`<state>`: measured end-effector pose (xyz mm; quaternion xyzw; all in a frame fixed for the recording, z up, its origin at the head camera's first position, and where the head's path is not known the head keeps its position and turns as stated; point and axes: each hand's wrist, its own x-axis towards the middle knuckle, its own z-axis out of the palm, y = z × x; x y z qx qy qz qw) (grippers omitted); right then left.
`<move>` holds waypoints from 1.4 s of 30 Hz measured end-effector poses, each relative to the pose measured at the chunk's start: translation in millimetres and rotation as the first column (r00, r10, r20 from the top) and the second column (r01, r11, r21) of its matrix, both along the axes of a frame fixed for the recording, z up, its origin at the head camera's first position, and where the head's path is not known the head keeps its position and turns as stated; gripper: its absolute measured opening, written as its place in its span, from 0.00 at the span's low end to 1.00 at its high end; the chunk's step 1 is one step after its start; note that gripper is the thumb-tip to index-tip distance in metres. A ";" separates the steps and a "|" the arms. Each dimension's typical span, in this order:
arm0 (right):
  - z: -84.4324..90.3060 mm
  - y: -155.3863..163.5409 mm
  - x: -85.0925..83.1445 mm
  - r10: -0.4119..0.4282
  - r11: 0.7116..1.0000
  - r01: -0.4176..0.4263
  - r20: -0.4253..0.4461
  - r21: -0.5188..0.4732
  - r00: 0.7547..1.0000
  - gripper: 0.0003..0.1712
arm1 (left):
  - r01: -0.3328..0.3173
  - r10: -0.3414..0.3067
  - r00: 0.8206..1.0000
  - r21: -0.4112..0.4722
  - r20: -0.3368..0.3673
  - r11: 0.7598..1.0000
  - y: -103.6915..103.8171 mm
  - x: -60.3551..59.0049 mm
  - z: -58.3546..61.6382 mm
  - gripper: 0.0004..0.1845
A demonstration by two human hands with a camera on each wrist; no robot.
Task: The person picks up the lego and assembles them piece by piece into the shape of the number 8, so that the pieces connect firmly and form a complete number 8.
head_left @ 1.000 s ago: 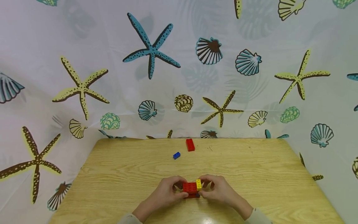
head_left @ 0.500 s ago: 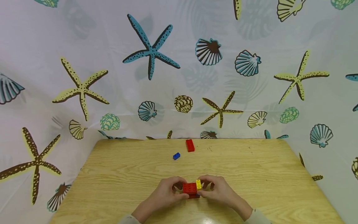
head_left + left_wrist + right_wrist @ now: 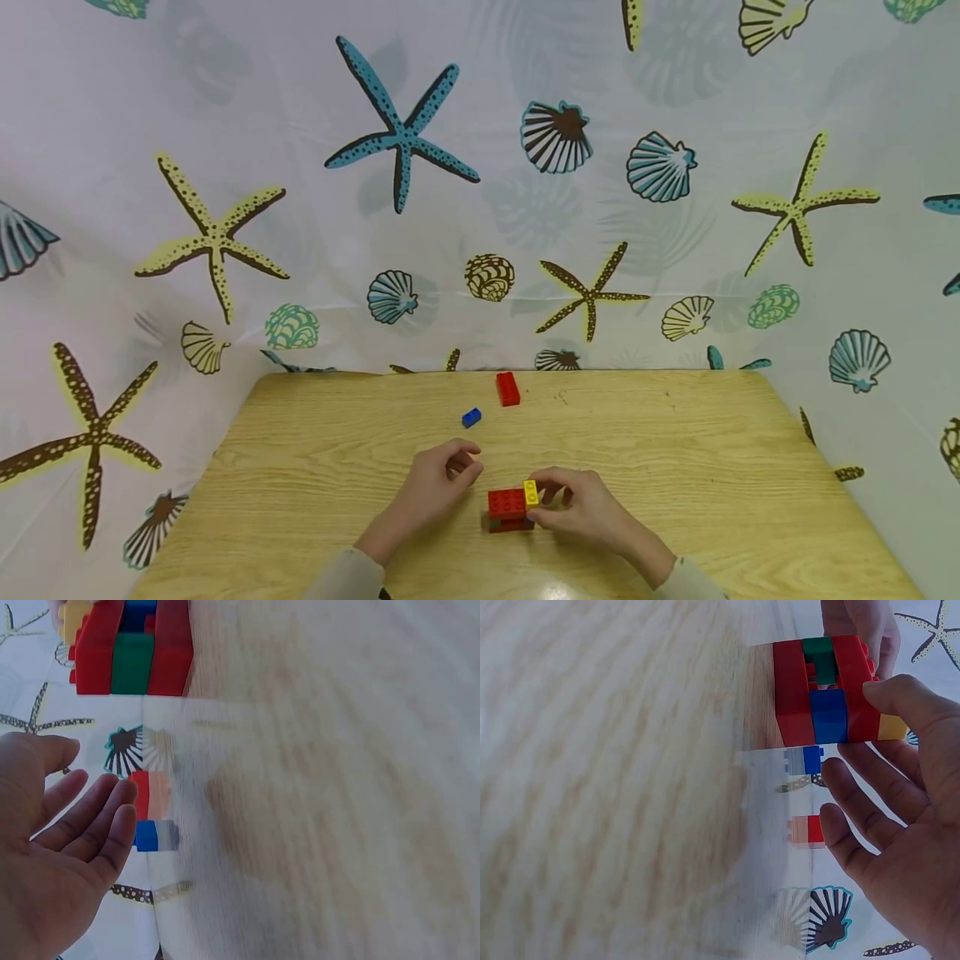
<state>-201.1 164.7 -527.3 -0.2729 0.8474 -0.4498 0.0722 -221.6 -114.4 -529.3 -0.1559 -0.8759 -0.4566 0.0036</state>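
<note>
A small brick stack stands on the wooden table near its front edge, red on top with a yellow brick at its right end. The wrist views show green and blue bricks between red layers in the brick stack. My right hand grips the stack's right end, thumb on the near side. In the right wrist view my right hand has its thumb on the red edge. My left hand hovers just left of the stack, holding nothing, and my left hand shows straight fingers.
A loose blue brick and a longer red brick lie near the table's far edge, beyond my left hand. A curtain printed with starfish and shells surrounds the table on three sides.
My left hand has let go of the stack and moved up and to the left. My right hand still holds the stack, which has barely shifted.
</note>
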 end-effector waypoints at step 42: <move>5.7 2.2 -3.2 0.014 1.000 -0.014 0.027 0.019 1.000 0.23 | -0.176 0.173 0.984 -0.055 -0.049 0.983 -6.8 -60.0 -13.1 0.14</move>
